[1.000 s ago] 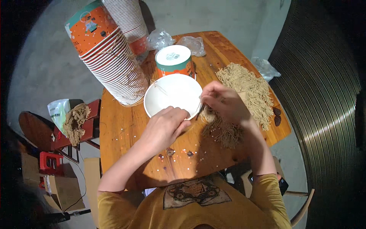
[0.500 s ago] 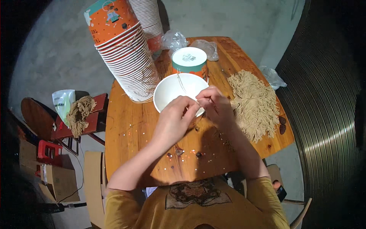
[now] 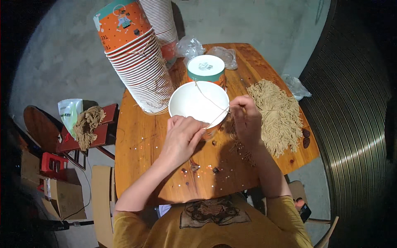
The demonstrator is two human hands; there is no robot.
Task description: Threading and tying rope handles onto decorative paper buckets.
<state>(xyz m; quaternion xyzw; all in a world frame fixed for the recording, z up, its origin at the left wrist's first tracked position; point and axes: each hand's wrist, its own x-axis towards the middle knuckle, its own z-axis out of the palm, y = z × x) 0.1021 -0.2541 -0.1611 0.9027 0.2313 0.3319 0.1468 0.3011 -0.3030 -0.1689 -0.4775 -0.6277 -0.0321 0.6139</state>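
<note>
A thin beige string [image 3: 218,116] runs between my two hands over the near rim of a paper bucket [image 3: 190,101] with a white inside. Another length of it trails across the bucket's opening to the far rim. My left hand [image 3: 182,138] rests against the bucket's near left side, thumb and forefinger closed on the string. At the right rim, my right hand [image 3: 247,120] pinches the string between thumb and fingertips. A bundle of beige strings [image 3: 275,118] lies to the right of that hand, and a few loose strands hang beneath it.
Tall stacks of nested paper buckets [image 3: 142,72] lean at the back left. Behind my bucket stands another paper bucket [image 3: 206,68], white end up, near crumpled clear bags [image 3: 223,57]. Small dots dot the wooden table [image 3: 165,182]. More string [image 3: 89,126] hangs over a red stool.
My hands have drawn apart, the left toward me and to the left, the right outward. The string between them is now stretched out across the near rim.
</note>
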